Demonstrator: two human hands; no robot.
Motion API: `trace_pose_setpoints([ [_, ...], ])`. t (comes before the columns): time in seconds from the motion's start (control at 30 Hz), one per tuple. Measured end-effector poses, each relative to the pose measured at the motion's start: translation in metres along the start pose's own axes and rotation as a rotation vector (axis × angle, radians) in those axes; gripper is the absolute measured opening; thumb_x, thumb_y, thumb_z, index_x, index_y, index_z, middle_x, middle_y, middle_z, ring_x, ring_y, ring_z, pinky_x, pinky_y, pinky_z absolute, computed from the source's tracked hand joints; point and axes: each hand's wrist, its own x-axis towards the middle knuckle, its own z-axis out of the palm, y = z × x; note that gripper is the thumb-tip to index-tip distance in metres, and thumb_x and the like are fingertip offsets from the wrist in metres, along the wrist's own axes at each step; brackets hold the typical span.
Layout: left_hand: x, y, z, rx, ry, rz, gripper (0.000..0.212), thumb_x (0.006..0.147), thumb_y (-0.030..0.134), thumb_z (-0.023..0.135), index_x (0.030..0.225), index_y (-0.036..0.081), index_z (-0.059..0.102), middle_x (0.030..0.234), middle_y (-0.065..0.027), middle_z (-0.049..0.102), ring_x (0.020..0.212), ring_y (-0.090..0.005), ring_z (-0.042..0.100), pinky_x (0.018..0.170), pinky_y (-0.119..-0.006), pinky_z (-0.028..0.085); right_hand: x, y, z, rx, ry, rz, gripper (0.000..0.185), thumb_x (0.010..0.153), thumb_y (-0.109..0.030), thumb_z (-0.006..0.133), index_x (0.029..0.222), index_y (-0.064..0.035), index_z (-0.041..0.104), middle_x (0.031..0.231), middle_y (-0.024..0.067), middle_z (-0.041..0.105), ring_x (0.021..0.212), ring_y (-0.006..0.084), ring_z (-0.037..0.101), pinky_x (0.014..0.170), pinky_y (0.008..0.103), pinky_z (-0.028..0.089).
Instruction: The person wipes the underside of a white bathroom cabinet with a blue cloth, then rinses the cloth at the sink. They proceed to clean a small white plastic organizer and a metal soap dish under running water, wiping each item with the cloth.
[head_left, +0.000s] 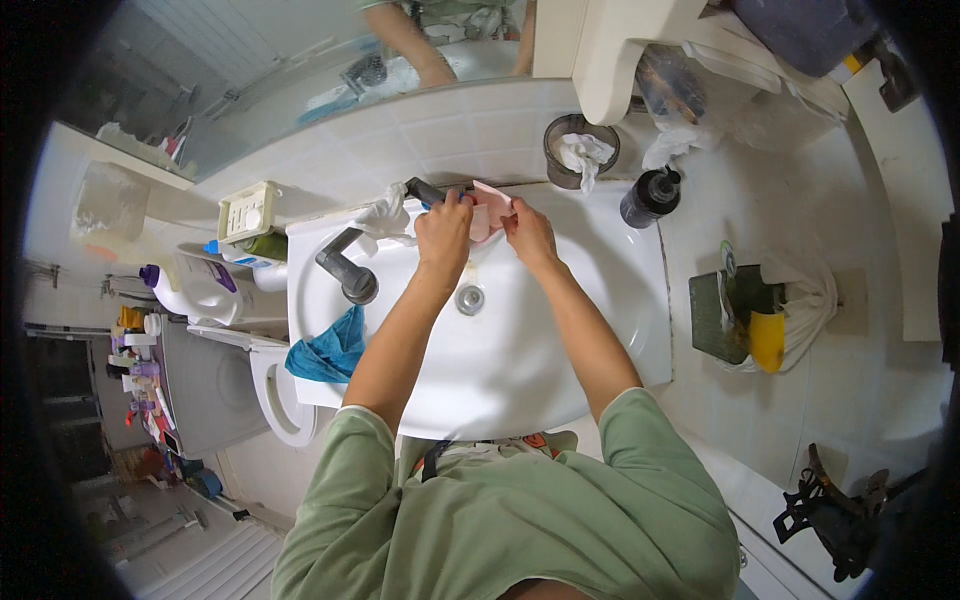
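At the back of the white washbasin (487, 375), my right hand (531, 234) pinches the edge of a thin pink sheet or cloth (491, 201). My left hand (444, 234) is curled at its left side, over small blue and red parts mostly hidden under the fingers; its grip is unclear. A crumpled white cloth (386, 214) lies just left of this hand, by a dark cylindrical piece (424, 190). The dark grey faucet (349, 268) stands at the basin's left. Between my forearms shows the metal drain (470, 300).
A blue cloth (328, 352) hangs over the basin's left rim. Behind on the right stand a dark cup (555, 161) with white cloth and a black pump bottle (651, 199). A soap dish (246, 212), a detergent jug (199, 289) and the toilet (277, 397) are left.
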Motion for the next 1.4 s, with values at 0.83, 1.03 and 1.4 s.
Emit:
trace_pose_setpoints([
  [0.83,-0.118,-0.319,-0.05,-0.701,0.558,-0.323,0.028,0.079,0.008,0.061,0.106,0.004,0.057,0.099,-0.0157,0.054,0.088,-0.0278,0.053,0.076,-0.035,0.045,-0.038,-0.3,0.179,0.266,-0.098,-0.385,0.034,0.08,-0.014,0.061,0.111,-0.0064,0.053,0.097,0.0127,0.057,0.083,0.0306,0.058,0.072,0.0382,0.047],
  [1.03,-0.073,-0.371,-0.057,-0.721,0.187,-0.121,0.031,0.08,0.009,0.056,0.111,0.003,0.055,0.087,-0.0159,0.062,0.082,-0.0306,0.058,0.074,-0.038,0.046,0.055,-0.345,0.179,-0.327,-0.262,-0.565,0.044,0.07,-0.014,0.071,0.112,-0.0121,0.055,0.105,0.0107,0.057,0.097,0.0303,0.056,0.082,0.0404,0.046],
  [1.4,-0.065,-0.381,-0.045,-0.793,0.057,-0.081,0.034,0.081,0.002,0.044,0.113,0.003,0.052,0.078,-0.0162,0.063,0.073,-0.0296,0.061,0.068,-0.038,0.046,0.067,-0.37,0.186,-0.74,-0.449,-0.62,0.033,0.072,-0.019,0.069,0.101,-0.0098,0.057,0.094,0.0076,0.062,0.091,0.0277,0.058,0.077,0.0393,0.047],
])
